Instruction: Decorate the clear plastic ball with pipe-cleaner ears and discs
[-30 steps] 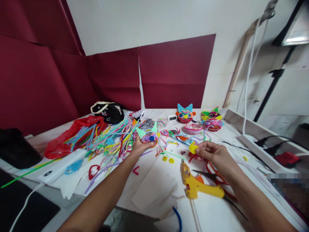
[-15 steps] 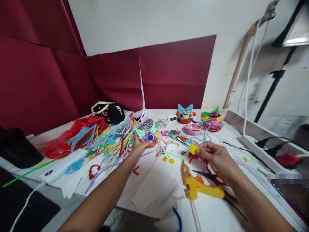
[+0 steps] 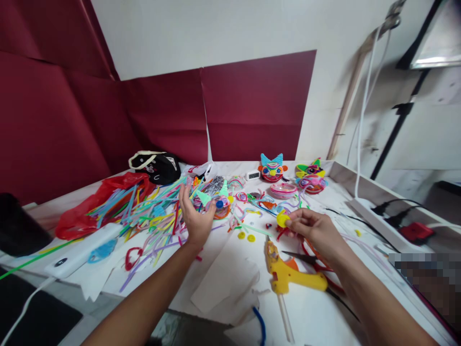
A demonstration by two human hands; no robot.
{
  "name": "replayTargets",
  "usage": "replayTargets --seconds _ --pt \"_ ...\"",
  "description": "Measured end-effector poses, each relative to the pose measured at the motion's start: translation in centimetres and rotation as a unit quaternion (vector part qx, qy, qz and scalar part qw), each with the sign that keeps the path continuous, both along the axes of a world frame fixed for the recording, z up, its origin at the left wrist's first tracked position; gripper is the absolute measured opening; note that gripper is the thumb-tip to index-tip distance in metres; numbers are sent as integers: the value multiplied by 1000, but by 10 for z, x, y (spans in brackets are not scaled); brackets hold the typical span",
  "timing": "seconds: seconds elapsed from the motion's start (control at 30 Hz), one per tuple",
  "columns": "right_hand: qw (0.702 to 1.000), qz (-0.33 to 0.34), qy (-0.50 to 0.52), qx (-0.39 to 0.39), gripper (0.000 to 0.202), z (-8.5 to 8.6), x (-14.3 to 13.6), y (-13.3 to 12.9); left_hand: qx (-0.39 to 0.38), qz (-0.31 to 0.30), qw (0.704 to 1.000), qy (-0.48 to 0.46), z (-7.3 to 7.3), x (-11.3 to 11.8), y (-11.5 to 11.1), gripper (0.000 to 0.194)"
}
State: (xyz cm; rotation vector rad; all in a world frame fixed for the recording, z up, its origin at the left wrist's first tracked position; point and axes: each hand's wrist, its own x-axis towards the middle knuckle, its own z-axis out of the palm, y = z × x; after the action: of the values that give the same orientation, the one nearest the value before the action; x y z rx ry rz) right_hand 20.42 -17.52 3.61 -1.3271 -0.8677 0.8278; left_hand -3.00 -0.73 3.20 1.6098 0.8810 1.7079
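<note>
My left hand (image 3: 196,217) has its fingers spread and raised, just left of a small craft face (image 3: 220,205) with green ears and a blue nose. Between the fingertips of my right hand (image 3: 311,228) is a yellow disc (image 3: 283,220). Two more yellow discs (image 3: 246,237) lie on the white table between my hands. A yellow glue gun (image 3: 288,276) rests below my right hand, its nozzle pointing away from me. Dark-bladed scissors (image 3: 300,256) lie beside it, partly hidden by my right arm.
Pipe cleaners (image 3: 162,206) spill from a red bag (image 3: 77,222) at left. Finished craft faces (image 3: 272,172) stand at the back, near a small digital clock (image 3: 252,176). A power strip (image 3: 376,223) runs along the right edge. A white device (image 3: 82,250) lies front left.
My left hand has let go of the craft face and lifted its fingers off to the left. My right hand still holds the yellow disc. The whole view has shifted slightly.
</note>
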Motion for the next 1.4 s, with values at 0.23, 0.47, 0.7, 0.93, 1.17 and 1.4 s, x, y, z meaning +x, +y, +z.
replayTargets --seconds 0.23,0.47,0.7,0.93,1.17,1.4 --pt "1000 10 6 6 38 10 -15 -1 74 -188 964 171 24 31 -62 28" --pt "998 57 -1 -2 40 20 -26 -5 -141 -341 922 116 15 55 -79 25" --pt "996 86 -4 -21 43 21 -37 -3 -200 -344 913 91 8 51 -81 18" --pt "990 116 -72 -29 43 9 -37 0 -210 -347 909 98 3 49 -80 18" --pt "986 133 -89 -52 45 5 -36 2 -224 -341 907 104 2 47 -75 18" --pt "978 155 -123 -69 45 7 -38 1 -209 -351 905 117 1 47 -71 17"
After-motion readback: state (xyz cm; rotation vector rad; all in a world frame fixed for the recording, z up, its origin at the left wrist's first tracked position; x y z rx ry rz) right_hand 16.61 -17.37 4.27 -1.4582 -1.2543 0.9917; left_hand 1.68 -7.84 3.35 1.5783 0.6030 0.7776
